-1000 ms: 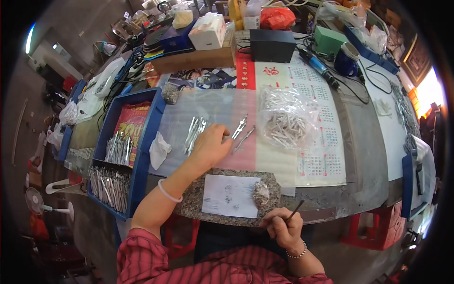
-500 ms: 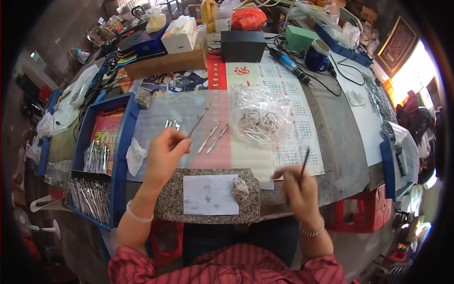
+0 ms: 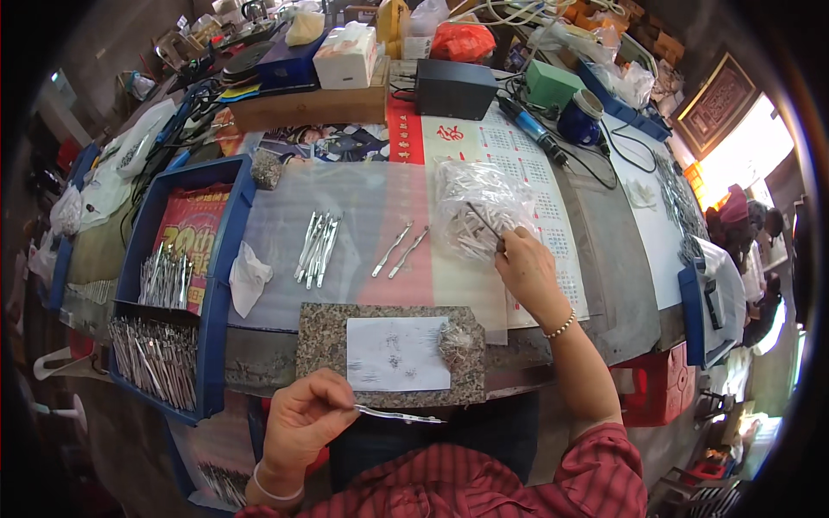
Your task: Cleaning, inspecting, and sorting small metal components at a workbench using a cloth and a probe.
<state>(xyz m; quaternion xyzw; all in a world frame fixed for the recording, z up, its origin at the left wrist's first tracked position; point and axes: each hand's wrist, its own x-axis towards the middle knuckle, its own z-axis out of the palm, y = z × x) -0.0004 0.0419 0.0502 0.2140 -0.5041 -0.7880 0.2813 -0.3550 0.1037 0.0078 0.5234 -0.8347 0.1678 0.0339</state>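
My left hand (image 3: 306, 420) is low, by the near edge of the stone slab, pinching a slender silvery metal piece (image 3: 401, 417) by one end; it points right. My right hand (image 3: 528, 269) reaches over the clear plastic bag (image 3: 473, 180) of small pale pieces. Its fingers close on a thin dark stick-like tool (image 3: 484, 221), the tip pointing up and left across the bag. Two similar metal pieces (image 3: 400, 252) lie apart left of the bag. Farther left is a group of several more (image 3: 319, 249). A marked white paper (image 3: 397, 354) lies on the speckled slab (image 3: 323, 350).
A blue tray (image 3: 233, 224) with many metal pieces stands at the left. On the slab's right sits a small clear bundle (image 3: 462, 342). A black box (image 3: 455, 88), a blue handheld tool (image 3: 527, 123), a dark blue jar (image 3: 580, 118) and cables stand behind.
My left hand has come down toward me with the metal piece, now held nearly level. My right hand has moved forward from near the table edge to the bag with the dark tool.
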